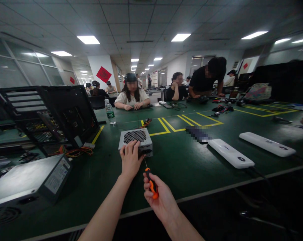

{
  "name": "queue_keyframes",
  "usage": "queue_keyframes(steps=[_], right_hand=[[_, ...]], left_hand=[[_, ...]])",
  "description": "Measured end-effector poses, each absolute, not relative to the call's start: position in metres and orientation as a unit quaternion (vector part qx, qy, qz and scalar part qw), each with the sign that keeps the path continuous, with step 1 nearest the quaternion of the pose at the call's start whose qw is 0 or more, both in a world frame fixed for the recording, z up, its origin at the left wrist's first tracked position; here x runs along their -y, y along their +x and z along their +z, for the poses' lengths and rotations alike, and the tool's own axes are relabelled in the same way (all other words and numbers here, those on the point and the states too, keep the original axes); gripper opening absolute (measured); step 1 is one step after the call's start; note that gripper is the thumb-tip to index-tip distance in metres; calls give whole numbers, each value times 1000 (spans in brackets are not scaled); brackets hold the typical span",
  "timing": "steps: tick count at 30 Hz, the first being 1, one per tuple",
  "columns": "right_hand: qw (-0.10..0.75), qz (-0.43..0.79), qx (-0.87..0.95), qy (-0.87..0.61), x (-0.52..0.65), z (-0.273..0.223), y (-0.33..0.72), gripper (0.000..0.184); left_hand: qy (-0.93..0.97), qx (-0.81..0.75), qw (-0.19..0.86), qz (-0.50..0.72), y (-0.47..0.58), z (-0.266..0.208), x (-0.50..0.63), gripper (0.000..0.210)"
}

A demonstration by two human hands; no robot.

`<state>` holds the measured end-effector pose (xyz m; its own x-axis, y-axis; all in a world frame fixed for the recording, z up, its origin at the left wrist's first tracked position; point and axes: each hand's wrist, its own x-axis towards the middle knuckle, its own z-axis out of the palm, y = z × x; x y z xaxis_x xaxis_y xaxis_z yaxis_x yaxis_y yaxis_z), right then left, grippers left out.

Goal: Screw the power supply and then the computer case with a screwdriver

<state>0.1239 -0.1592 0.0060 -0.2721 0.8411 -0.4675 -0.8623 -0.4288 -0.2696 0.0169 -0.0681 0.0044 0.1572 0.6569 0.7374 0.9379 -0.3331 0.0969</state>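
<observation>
A grey power supply unit (pixel 146 141) with a honeycomb grille on top sits on the green table. My left hand (pixel 131 157) grips its near side, fingers curled over the top edge. In my right hand (pixel 160 195) is a screwdriver (pixel 152 184) with an orange and black handle, held in closed fingers. Its thin shaft points forward to the unit's near face, by a dark part at the right of my left hand. Whether the tip sits in a screw cannot be made out. A bundle of coloured cables (pixel 146 123) lies behind the unit.
An open black computer case (pixel 66 113) and a larger power supply (pixel 28 180) stand at left. A water bottle (pixel 109 113) stands behind. Two white power banks (pixel 230 153) lie at right beside a blurred phone (pixel 198 134). People sit and lean across the table.
</observation>
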Motion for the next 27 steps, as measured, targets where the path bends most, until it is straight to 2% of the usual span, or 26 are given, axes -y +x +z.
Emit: queue_keyframes(steps=[5, 10, 13, 18, 27], right_hand=[[529, 800, -11, -284, 161, 7, 126, 14], [523, 803, -7, -285, 162, 9, 127, 10], [530, 798, -4, -288, 164, 10, 128, 10], [515, 806, 3, -291, 165, 9, 132, 12], [520, 795, 45, -308, 169, 6, 129, 18]], left_hand=[[-751, 517, 197, -361, 14, 6, 74, 50], [-716, 523, 172, -430, 14, 6, 81, 24], [-708, 537, 72, -453, 12, 6, 83, 15], [-695, 564, -98, -435, 8, 1, 78, 13], [-520, 519, -534, -418, 5, -1, 69, 40]])
